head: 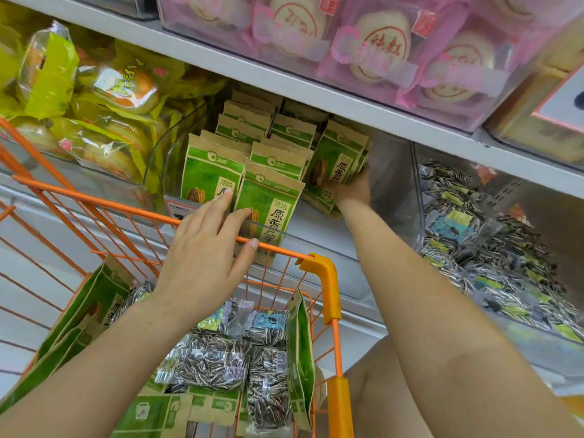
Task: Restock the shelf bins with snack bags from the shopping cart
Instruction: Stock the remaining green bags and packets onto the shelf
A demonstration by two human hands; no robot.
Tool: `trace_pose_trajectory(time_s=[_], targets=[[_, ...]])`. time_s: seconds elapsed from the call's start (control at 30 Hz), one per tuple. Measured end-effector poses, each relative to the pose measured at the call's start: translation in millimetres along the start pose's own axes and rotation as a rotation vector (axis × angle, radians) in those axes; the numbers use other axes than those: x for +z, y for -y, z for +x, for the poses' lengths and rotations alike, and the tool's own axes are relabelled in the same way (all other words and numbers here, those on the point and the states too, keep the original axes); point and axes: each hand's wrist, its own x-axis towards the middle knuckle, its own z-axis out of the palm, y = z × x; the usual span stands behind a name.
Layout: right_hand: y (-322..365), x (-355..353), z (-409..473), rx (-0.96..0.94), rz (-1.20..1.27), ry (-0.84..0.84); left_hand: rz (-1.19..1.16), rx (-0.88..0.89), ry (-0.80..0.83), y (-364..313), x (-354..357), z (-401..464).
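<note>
The right hand [349, 188] grips a bunch of green bags [339, 159] inside the bin; the left hand [208, 248], fingers spread wide, touches the front bag [268, 197] just before it

- The green and kraft-paper bags [268, 200] in the clear bin carry the brand 洽洽 on the green band at the top, beside a small white logo.
- Down the front bag, under my left hand [205, 248], I read 原香 in large dark characters, with 洽洽 small above them.
- The bags [339, 159] my right hand [350, 188] grips show 原香 too.
- The pink-wrapped cakes [384, 55] above bear red stamped characters; I cannot make them out.
</note>
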Motion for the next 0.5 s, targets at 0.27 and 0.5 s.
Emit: trace_pose_trajectory(time_s=[0.27, 0.5], targets=[[-2.1, 1.4, 4.2, 0.119, 0.013, 0.047, -0.007, 0.002, -0.007, -1.0, -2.1, -0.2], [1.2, 8.7, 3.3, -0.025, -0.014, 0.049, -0.012, 0.004, -0.013, -0.3, -1.5, -0.4]])
